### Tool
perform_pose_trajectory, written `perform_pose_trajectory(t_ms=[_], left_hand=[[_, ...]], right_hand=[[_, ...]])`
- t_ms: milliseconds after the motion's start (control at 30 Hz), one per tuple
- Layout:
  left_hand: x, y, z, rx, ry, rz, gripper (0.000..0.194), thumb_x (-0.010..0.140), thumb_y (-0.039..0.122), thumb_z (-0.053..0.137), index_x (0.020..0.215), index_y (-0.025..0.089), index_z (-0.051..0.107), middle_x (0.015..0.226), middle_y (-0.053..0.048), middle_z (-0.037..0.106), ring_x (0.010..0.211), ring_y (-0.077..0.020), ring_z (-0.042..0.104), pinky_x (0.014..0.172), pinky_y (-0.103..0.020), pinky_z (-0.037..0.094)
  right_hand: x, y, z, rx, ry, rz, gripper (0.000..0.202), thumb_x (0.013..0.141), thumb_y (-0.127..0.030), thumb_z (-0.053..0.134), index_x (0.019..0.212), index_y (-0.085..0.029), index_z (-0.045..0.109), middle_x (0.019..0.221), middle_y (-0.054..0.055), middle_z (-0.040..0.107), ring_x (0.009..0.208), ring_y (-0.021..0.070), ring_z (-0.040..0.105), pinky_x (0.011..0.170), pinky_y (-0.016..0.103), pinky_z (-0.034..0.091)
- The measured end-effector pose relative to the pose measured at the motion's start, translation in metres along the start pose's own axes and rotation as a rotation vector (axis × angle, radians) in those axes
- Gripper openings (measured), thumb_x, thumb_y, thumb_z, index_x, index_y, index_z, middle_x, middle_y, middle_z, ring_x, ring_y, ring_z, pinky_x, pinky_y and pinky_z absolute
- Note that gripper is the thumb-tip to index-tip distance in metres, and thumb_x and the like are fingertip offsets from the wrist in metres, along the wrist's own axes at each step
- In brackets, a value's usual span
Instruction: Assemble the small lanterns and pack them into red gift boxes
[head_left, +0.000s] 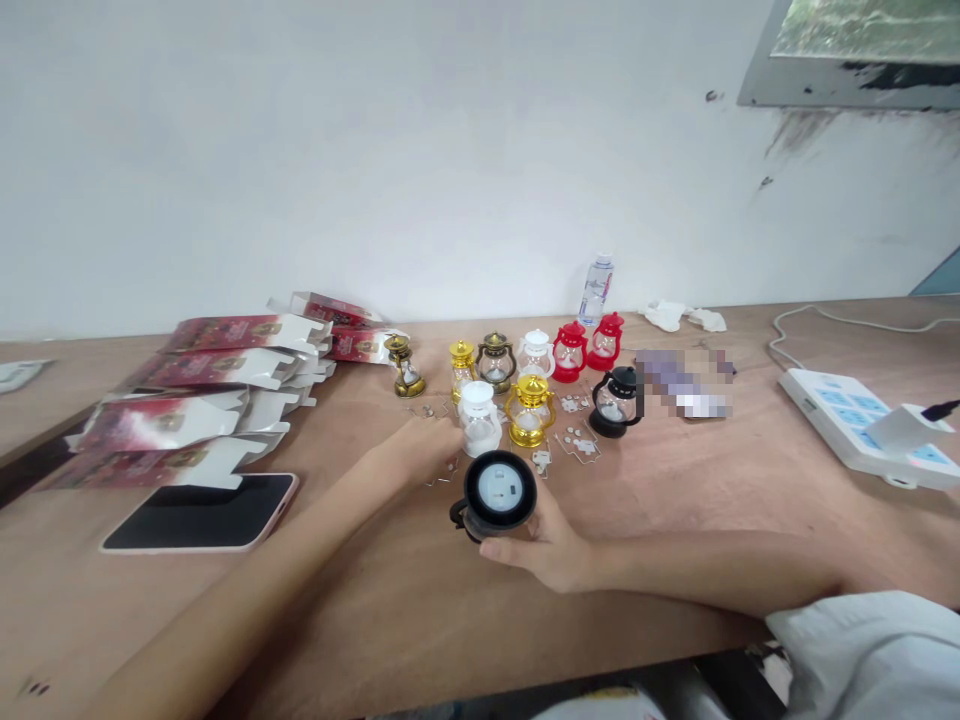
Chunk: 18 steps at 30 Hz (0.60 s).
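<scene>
A black miniature lantern (477, 528) lies tipped in my right hand (559, 550), its round base turned toward me. A pale disc with small openings shows inside the base's black rim. My left hand (433, 446) reaches down to the table beside a white lantern (480, 428), fingers curled together; whatever they hold is too small or hidden. Small metal pieces and bent wires (444, 472) lie just below that hand. A gold lantern (531, 420) stands upright right of the white one, and more loose parts (579, 443) are scattered near it.
Behind stand several lanterns, including a red one (570, 352) and a black one (619, 405). Flattened red boxes (217, 370) and a phone (202, 515) lie left. A bottle (597, 290) stands at the wall; a power strip (847, 415) with its cable is right.
</scene>
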<state>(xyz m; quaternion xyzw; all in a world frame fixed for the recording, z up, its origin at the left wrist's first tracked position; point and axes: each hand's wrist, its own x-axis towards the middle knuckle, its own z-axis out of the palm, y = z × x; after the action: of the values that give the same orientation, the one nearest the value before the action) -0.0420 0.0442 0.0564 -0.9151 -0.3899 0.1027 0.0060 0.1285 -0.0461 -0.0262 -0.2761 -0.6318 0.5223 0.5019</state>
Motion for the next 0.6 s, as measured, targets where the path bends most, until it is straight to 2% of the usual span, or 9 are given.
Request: perform_pose_trajectory(t_ms=[267, 467, 600], left_hand=[[0.0016, -0.0001, 0.0016, 0.039, -0.019, 0.003, 0.009, 0.072, 0.008, 0.059, 0.068, 0.014, 0.064, 0.080, -0.014, 0.070, 0.070, -0.0262, 0.066, 0.057, -0.030, 0.046], [0.0028, -0.0007, 0.0042, 0.093, -0.021, -0.037, 0.013, 0.073, 0.010, 0.055, 0.067, 0.010, 0.066, 0.078, -0.021, 0.069, 0.072, -0.0328, 0.067, 0.060, -0.036, 0.047], [0.0045, -0.0047, 0.0081, 0.085, -0.010, -0.055, 0.011, 0.070, 0.012, 0.057, 0.061, 0.010, 0.065, 0.068, -0.018, 0.068, 0.066, -0.0298, 0.065, 0.058, -0.034, 0.046]], right_hand=[[0.0000, -0.0007, 0.0008, 0.034, -0.008, -0.007, 0.060, 0.068, -0.042, 0.077, 0.117, -0.024, 0.047, 0.111, 0.005, 0.059, 0.105, 0.0215, 0.056, 0.094, 0.038, 0.046], [0.0002, -0.0025, 0.0004, -0.001, -0.011, -0.016, 0.059, 0.069, -0.042, 0.077, 0.116, -0.024, 0.047, 0.108, 0.005, 0.059, 0.102, 0.0204, 0.056, 0.091, 0.035, 0.047], [0.0000, -0.0005, -0.0004, -0.020, -0.014, -0.012, 0.062, 0.069, -0.042, 0.076, 0.119, -0.023, 0.045, 0.110, 0.005, 0.058, 0.102, 0.0205, 0.056, 0.090, 0.036, 0.047]])
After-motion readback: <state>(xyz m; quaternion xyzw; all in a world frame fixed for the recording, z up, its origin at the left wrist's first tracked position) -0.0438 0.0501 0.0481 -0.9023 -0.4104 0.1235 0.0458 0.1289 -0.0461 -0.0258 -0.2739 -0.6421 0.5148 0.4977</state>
